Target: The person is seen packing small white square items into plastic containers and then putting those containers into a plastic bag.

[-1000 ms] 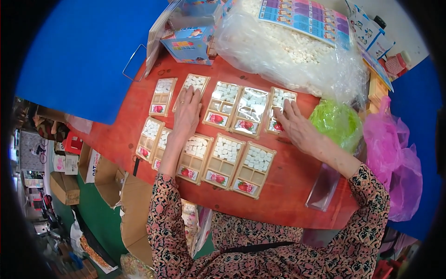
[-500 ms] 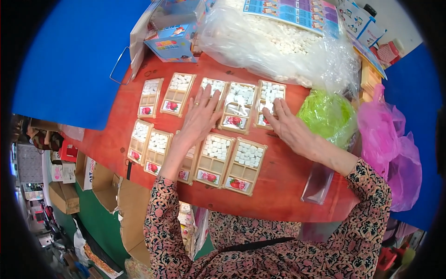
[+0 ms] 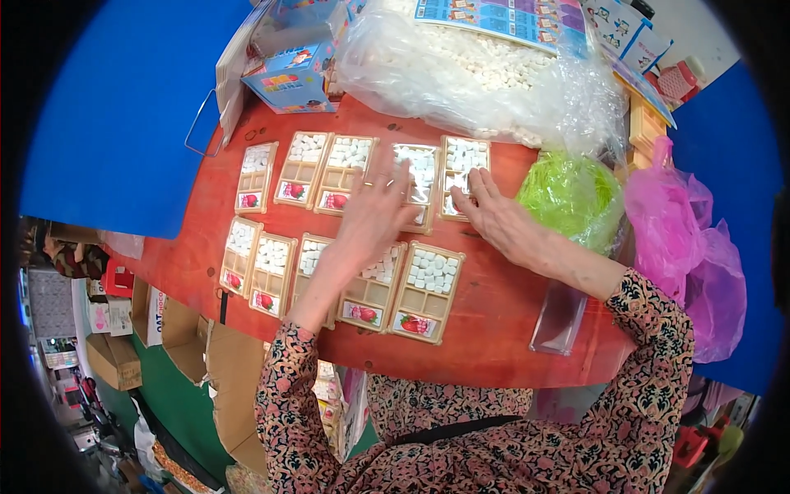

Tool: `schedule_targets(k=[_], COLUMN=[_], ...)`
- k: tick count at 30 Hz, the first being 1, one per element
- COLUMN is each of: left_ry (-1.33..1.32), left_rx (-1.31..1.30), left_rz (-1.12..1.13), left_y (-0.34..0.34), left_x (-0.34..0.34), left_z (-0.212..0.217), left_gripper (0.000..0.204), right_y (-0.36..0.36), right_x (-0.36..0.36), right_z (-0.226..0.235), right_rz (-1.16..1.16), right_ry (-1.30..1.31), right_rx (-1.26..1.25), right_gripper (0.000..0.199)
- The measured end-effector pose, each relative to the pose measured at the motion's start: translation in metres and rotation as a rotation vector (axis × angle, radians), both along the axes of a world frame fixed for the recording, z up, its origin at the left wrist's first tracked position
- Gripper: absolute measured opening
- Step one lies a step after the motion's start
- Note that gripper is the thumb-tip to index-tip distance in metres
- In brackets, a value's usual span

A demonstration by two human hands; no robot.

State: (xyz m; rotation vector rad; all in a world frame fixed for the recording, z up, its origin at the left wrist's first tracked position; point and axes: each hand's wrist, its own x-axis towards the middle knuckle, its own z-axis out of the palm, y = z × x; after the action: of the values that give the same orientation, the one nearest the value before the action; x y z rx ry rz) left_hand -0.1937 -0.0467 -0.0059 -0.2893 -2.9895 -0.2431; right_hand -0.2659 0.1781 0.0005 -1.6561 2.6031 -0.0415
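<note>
Two rows of shallow tan compartment trays lie in front of me, each with small white pieces at its far end and a strawberry picture at its near end. My left hand (image 3: 378,206), a ring on one finger, reaches over the fourth far-row tray (image 3: 425,216). Its fingers are spread and somewhat blurred, hiding part of that tray. At the rightmost far-row tray (image 3: 455,165), the fingertips of my right hand (image 3: 498,221) rest over the lower compartments, apart from each other. My left forearm covers part of the near-row trays, including the third tray (image 3: 309,255).
A big clear bag of white pieces (image 3: 461,74) spreads along the table's far side. Left of it stands a blue box (image 3: 292,78). Bright green shredded filler (image 3: 568,193), a clear plastic lid (image 3: 559,317) and pink plastic bags (image 3: 671,222) lie to the right.
My left hand has moved right, from the third far-row tray toward the fourth. The third tray sits slightly closer to the second. My right hand stays by the rightmost tray.
</note>
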Motion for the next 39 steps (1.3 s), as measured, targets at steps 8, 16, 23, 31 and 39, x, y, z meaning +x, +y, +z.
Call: schedule_targets(k=[8, 16, 23, 31, 39], left_ry=[-0.08, -0.075, -0.031, -0.022, -0.02], left_rx=[-0.015, -0.062, -0.003, 0.011, 0.0], left_rz=[-0.089, -0.091, -0.107, -0.075, -0.051], left_y=[0.003, -0.002, 0.005, 0.002, 0.006], left_x=[-0.009, -0.008, -0.008, -0.005, -0.007], left_z=[-0.022, -0.024, -0.026, -0.026, -0.025], left_gripper=[0.058, 0.055, 0.055, 0.056, 0.056], right_y=[-0.005, -0.02, -0.026, -0.03, -0.032], right_x=[-0.002, -0.047, -0.036, -0.026, -0.025], right_z=[0.003, 0.003, -0.019, -0.032, -0.031], right_rz=[0.009, -0.013, -0.171, -0.204, -0.221], right_ry=[0.021, -0.184, -0.092, 0.059, 0.046], right_rx=[-0.021, -0.239, 0.002, -0.079, -0.093], right_gripper=[0.067, 0.064, 0.083, 0.079, 0.078])
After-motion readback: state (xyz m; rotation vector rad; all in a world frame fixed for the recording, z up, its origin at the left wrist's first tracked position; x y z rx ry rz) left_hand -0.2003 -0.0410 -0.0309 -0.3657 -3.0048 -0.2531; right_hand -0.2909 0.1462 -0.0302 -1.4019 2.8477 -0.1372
